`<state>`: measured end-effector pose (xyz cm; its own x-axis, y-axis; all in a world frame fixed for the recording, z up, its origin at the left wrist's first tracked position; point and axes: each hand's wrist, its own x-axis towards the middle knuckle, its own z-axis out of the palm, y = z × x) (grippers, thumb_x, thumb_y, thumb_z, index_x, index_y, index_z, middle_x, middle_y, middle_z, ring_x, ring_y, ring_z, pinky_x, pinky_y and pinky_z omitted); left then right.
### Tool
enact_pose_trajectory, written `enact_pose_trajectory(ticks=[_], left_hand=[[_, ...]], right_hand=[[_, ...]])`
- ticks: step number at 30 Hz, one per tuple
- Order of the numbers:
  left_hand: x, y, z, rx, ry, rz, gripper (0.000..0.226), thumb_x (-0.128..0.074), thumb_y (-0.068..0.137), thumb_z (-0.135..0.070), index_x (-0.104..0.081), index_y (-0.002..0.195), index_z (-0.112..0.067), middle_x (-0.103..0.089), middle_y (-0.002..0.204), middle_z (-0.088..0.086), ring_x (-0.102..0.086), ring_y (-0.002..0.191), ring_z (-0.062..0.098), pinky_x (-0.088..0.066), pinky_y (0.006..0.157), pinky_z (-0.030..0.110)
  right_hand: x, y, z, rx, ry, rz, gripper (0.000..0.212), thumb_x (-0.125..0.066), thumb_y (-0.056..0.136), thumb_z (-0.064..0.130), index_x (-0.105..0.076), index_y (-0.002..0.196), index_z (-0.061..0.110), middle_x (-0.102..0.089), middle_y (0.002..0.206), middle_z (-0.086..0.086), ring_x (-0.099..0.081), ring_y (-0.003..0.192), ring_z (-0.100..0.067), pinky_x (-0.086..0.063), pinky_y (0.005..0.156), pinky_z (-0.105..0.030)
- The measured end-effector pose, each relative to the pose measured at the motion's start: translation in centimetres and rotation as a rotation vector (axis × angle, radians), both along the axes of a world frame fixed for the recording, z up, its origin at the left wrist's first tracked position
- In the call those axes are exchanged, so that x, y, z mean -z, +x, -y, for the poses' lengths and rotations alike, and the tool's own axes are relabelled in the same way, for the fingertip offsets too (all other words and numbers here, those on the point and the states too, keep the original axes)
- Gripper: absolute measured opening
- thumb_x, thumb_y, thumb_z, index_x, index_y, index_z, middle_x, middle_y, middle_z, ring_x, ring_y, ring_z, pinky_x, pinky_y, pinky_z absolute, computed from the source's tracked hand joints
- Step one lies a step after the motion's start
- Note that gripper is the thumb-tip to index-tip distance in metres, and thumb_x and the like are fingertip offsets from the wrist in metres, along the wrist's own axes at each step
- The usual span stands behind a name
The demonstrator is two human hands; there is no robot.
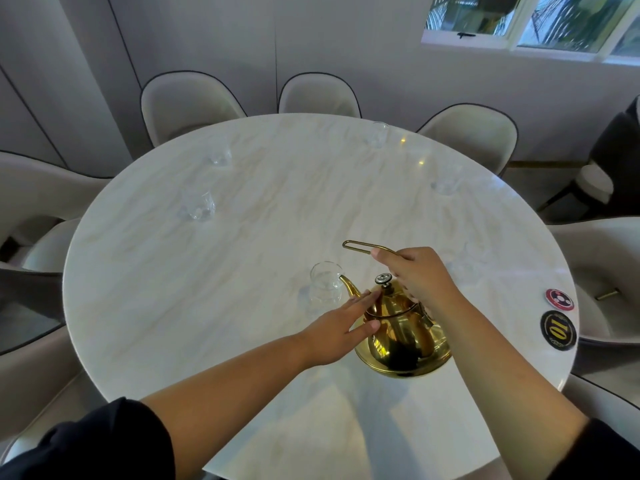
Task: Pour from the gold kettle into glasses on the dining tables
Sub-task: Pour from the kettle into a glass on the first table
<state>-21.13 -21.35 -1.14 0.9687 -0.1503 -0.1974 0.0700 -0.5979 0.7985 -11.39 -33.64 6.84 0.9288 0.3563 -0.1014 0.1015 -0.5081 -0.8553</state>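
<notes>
The gold kettle [403, 336] is tilted forward over the round marble table [207, 271], its spout tip at the rim of a clear glass [323, 284]. My right hand [417, 277] grips the kettle's thin wire handle from above. With its fingers spread flat, my left hand [337, 329] presses against the kettle's side below the lid knob. Other clear glasses stand around the table: one at far left [197, 204], one behind it [220, 155], one at the far edge [377, 135], one at the right [446, 183] and a faint one beside my right hand [465, 268].
Pale upholstered chairs [318, 95] ring the table on all sides. Two round markers lie at the table's right edge, a red one [558, 298] and a black one [558, 330] with gold numerals. A window [533, 22] is at the upper right.
</notes>
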Motion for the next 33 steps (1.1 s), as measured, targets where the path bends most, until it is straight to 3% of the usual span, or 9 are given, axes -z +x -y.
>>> enact_pose_trajectory(ticks=[7, 11, 16, 19, 28, 33], left_hand=[[0.4, 0.0, 0.0, 0.040, 0.046, 0.048, 0.057, -0.034, 0.097, -0.047, -0.008, 0.148, -0.039, -0.005, 0.158, -0.012, -0.003, 0.145, 0.010, -0.014, 0.115, 0.033], [1.1, 0.0, 0.1, 0.055, 0.104, 0.107, 0.057, -0.035, 0.098, -0.045, -0.010, 0.148, -0.036, -0.004, 0.158, -0.013, -0.006, 0.146, 0.011, -0.017, 0.115, 0.035], [2.7, 0.1, 0.2, 0.102, 0.132, 0.178, 0.063, -0.034, 0.093, -0.052, -0.012, 0.149, -0.034, -0.004, 0.159, -0.011, -0.024, 0.142, 0.016, -0.023, 0.115, 0.042], [2.8, 0.0, 0.8, 0.079, 0.139, 0.220, 0.060, -0.038, 0.095, -0.049, -0.016, 0.148, -0.032, -0.004, 0.159, -0.011, -0.021, 0.142, 0.013, -0.023, 0.115, 0.044], [2.8, 1.2, 5.7, 0.015, 0.153, 0.311, 0.055, -0.038, 0.095, -0.048, -0.019, 0.146, -0.038, -0.012, 0.157, -0.011, -0.014, 0.142, 0.013, -0.019, 0.116, 0.038], [2.6, 0.9, 12.2, -0.048, 0.142, 0.354, 0.053, -0.041, 0.096, -0.043, -0.023, 0.145, -0.034, -0.018, 0.155, -0.011, -0.016, 0.140, 0.008, -0.018, 0.112, 0.026]], right_hand=[[1.8, -0.8, 1.2, 0.141, 0.175, -0.065, 0.056, -0.069, 0.081, 0.042, -0.032, 0.046, 0.019, -0.024, 0.047, 0.000, -0.022, 0.031, -0.007, -0.022, 0.047, -0.025], [2.9, -1.7, 2.1, 0.218, 0.295, -0.088, 0.059, -0.070, 0.082, 0.036, -0.032, 0.040, 0.021, -0.023, 0.044, 0.003, -0.022, 0.032, -0.007, -0.025, 0.039, -0.019], [4.5, -2.9, 3.3, 0.269, 0.453, -0.076, 0.059, -0.068, 0.085, 0.027, -0.030, 0.040, 0.022, -0.021, 0.041, 0.005, -0.019, 0.035, -0.009, -0.023, 0.037, -0.018], [4.8, -3.4, 4.1, 0.303, 0.515, -0.083, 0.059, -0.067, 0.086, 0.025, -0.029, 0.041, 0.022, -0.021, 0.041, 0.005, -0.018, 0.036, -0.009, -0.023, 0.037, -0.018], [3.8, -3.9, 9.2, 0.323, 0.578, -0.088, 0.063, -0.065, 0.088, 0.024, -0.036, 0.033, 0.024, -0.025, 0.037, 0.010, -0.021, 0.034, -0.008, -0.027, 0.038, -0.016], [2.9, -4.1, 15.1, 0.278, 0.599, -0.076, 0.061, -0.064, 0.088, 0.024, -0.037, 0.034, 0.024, -0.027, 0.036, 0.010, -0.023, 0.034, -0.006, -0.028, 0.038, -0.015]])
